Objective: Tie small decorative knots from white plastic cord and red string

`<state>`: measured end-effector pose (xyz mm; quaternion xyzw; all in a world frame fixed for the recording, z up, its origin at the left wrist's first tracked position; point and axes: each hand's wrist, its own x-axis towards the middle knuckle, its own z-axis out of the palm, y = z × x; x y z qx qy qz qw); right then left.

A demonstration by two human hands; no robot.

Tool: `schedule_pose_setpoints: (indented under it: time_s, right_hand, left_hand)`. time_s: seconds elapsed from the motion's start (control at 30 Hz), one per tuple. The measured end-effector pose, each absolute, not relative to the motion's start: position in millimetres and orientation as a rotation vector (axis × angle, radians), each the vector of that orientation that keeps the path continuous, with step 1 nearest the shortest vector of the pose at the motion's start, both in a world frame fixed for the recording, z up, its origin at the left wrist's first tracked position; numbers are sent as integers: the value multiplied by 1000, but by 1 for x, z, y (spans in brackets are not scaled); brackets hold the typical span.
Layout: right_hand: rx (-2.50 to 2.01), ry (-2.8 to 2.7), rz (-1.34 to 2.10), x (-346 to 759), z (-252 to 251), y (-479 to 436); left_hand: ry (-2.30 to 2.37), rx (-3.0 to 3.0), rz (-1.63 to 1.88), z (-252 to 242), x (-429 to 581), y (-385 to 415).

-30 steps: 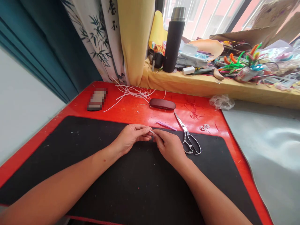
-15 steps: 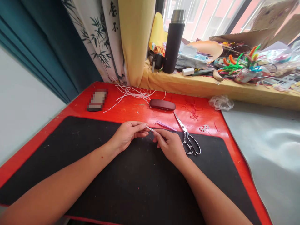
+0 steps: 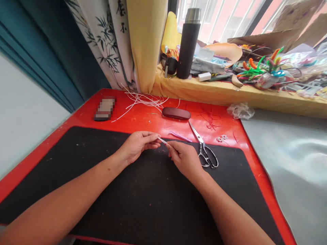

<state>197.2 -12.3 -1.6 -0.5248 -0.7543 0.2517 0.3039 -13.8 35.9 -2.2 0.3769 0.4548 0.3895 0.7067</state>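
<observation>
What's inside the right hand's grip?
The right hand pinches a thin white piece that reaches to the left hand. Anything deeper in the grip is covered and can't be seen.

By the window (image 3: 217, 20), blk flask (image 3: 188, 51) w/ silver cap (image 3: 193, 16) stands upright on yellow-draped sill (image 3: 191, 90), wht adapter (image 3: 204, 77) just R of it. Maroon case (image 3: 176, 113) on red counter (image 3: 145, 123); crumpled clear plastic (image 3: 240, 111) at edge of gray sheet (image 3: 293, 146). Teal curtain (image 3: 43, 47) far L.

- Ahead of me, two black, brush-style Chinese characters (image 3: 122, 9) run down the pale, bamboo-printed curtain (image 3: 106, 41).
- The lower character (image 3: 123, 27) appears to read "不"; the upper one I cannot make out with certainty.
- At the far left of my red table (image 3: 138, 120), a dark-edged item (image 3: 105, 109) is pixelated, its face unreadable.
</observation>
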Motion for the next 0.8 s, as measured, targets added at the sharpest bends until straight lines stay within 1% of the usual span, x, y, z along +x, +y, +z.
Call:
schedule_pose_setpoints:
  time_s: [0.1,0.33,0.4,0.6,0.8]
  right_hand:
    - [-1393,-1953,735,197,-2,-12]
    - [-1326,-1724,1031,198,-8,-10]
    - [-1329,-1747,1007,197,-10,-10]
    - [-1352,-1977,726,196,-8,-14]
    - [-1360,-1989,709,196,-8,-14]
  left_hand:
    - [1019,865,868,-1,-14,36]
    - [1036,999,906,4,-12,33]
    - [1031,1002,909,3,-11,31]
    - [1001,959,866,1,-5,26]
    - [997,905,859,2,-4,25]
